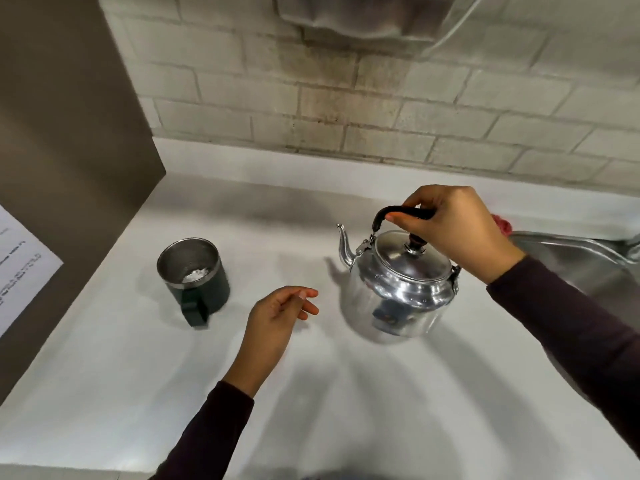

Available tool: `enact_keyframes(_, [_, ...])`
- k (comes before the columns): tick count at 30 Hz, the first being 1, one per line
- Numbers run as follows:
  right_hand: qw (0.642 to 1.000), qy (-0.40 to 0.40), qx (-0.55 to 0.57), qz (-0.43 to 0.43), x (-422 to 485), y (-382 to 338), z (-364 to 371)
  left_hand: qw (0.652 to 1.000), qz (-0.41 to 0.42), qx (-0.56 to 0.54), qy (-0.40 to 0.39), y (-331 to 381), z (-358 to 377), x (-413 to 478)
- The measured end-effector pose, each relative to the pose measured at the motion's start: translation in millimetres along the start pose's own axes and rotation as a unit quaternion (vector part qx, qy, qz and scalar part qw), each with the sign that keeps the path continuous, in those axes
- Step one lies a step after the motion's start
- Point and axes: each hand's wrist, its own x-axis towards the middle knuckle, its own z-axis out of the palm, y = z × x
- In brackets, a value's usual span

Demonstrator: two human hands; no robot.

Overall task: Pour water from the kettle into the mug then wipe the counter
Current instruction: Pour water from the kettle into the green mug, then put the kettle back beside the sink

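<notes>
Left hand (277,320) empty — red cloth (503,225) half-hidden.

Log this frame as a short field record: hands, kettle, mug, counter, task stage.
right hand: fingers closed on the kettle's black top handle
left hand: empty, loosely open above the counter, between mug and kettle
kettle: shiny metal, upright, lid on, spout pointing toward the mug
mug: dark, metal inside, upright, handle toward the camera, white powder at the bottom
counter: white, no spill visible
sink: steel, at the right edge
stage: pouring not yet begun
</notes>
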Motion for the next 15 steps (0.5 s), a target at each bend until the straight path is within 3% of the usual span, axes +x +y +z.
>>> enact_keyframes(5, [0.997,0.032,-0.008,0.064,-1,65,-8,0.999,-0.019,0.013,-0.031,6,48,14])
enact_keyframes(10, [0.997,-0.004,-0.03,0.073,18,120,-13,0.998,-0.018,0.036,-0.049,5,88,29])
enact_keyframes(15, [0.994,-0.041,0.047,0.086,51,165,-14,0.998,-0.007,0.048,-0.036,3,115,44])
